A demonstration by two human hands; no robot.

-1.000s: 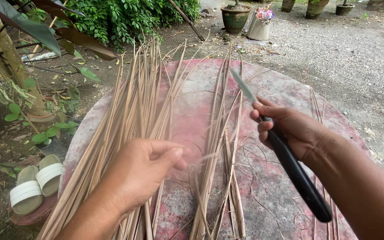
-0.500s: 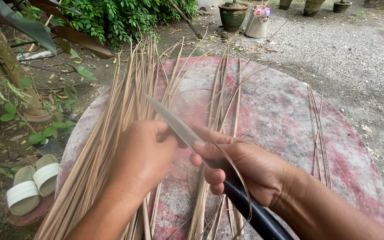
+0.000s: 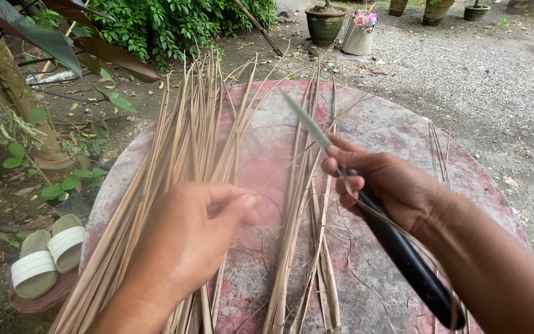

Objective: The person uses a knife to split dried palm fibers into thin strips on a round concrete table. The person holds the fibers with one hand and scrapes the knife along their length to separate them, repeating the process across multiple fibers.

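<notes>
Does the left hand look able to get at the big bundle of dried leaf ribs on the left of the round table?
Probably yes: the left hand hovers directly over the bundle of dried leaf ribs with nothing between them, while the right hand holds the knife off to the side.

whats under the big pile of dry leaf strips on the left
The pile of long tan dried leaf strips lies on a round, worn red table. The left hand hovers over its near end, hiding the strips beneath. The tabletop under the pile is covered.
</notes>
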